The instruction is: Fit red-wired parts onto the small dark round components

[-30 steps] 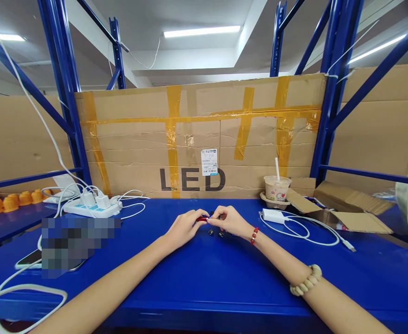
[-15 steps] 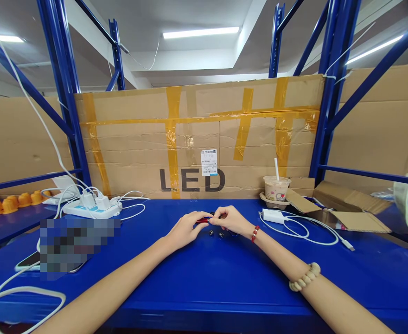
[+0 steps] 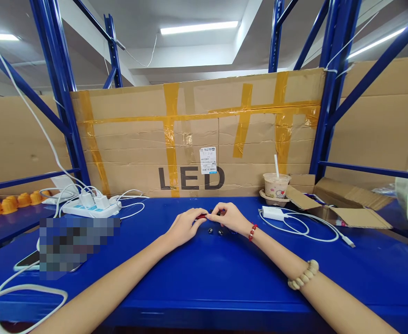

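My left hand (image 3: 183, 226) and my right hand (image 3: 229, 216) meet at the middle of the blue table (image 3: 204, 273), fingers pinched together. Between them they hold a small red object (image 3: 201, 216) with a dark tip; its exact shape is hidden by the fingers. Two small black round parts (image 3: 215, 230) lie on the table just below my right hand. My right arm wears a red bead bracelet (image 3: 251, 232) and a cream bead bracelet (image 3: 303, 275).
A taped cardboard sheet marked LED (image 3: 197, 134) stands behind the table. At left are a white power strip (image 3: 91, 208) with chargers, cables and a phone (image 3: 26, 262). At right stand a drink cup (image 3: 276, 186), a white charger (image 3: 273, 213) with cable and an open carton (image 3: 339, 208).
Both hands stay together on the red object with only small finger shifts. The camera has tilted slightly, so the scene sits a little lower.
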Tool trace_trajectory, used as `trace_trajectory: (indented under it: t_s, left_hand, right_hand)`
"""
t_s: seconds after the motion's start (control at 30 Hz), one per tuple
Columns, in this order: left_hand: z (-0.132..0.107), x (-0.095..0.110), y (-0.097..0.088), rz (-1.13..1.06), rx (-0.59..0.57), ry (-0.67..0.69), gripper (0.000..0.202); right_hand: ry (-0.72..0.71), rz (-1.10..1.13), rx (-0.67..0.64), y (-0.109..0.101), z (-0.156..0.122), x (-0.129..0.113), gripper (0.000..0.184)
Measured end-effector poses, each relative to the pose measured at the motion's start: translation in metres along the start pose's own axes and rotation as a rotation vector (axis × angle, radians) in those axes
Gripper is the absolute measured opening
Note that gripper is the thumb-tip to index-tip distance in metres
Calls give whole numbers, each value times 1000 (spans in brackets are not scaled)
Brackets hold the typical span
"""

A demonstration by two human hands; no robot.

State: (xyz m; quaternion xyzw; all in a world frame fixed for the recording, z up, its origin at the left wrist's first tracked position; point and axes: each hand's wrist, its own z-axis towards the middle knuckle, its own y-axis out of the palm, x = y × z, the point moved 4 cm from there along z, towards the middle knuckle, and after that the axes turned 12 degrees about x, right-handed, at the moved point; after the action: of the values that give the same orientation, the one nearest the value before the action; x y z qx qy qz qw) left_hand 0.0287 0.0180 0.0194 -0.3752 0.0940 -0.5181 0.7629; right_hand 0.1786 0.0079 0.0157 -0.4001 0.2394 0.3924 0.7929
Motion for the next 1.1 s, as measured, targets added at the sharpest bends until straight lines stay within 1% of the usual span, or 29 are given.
trace_trajectory:
  t_s: [0.17,0.27,0.43,0.53,0.63,0.8,0.97,1.1]
  left_hand:
    - [1,0,0,51,-46,-51,21]
    - [1,0,0,58,-55,-69,20]
    - [0,-1,1,59,-66,-79,20]
    - [0,-1,2,44,-89,-81,21]
    - [-1,-1,2,12,-100,-85,21]
    - [-1,-2,1,-8,-87,-112,19]
    - [-1,-3,1,-45,-80,-135,18]
    - [-1,-3,2,-83,-73,-136,19]
  right_hand:
    - [-185,-167,117,-8,0,-7,25]
    - [-268,-200,125,-10,-1,-11,24]
    - [-359,-187,118,-9,-1,-15,17]
    - [-377,-180,107,-7,-1,-13,16]
    - [-367,-169,103,-7,0,-11,15]
    - [-359,-157,87,-7,1,-11,14]
    - [-384,-181,65,-6,0,-13,15]
    - [-396,-186,71,-6,0,-11,16]
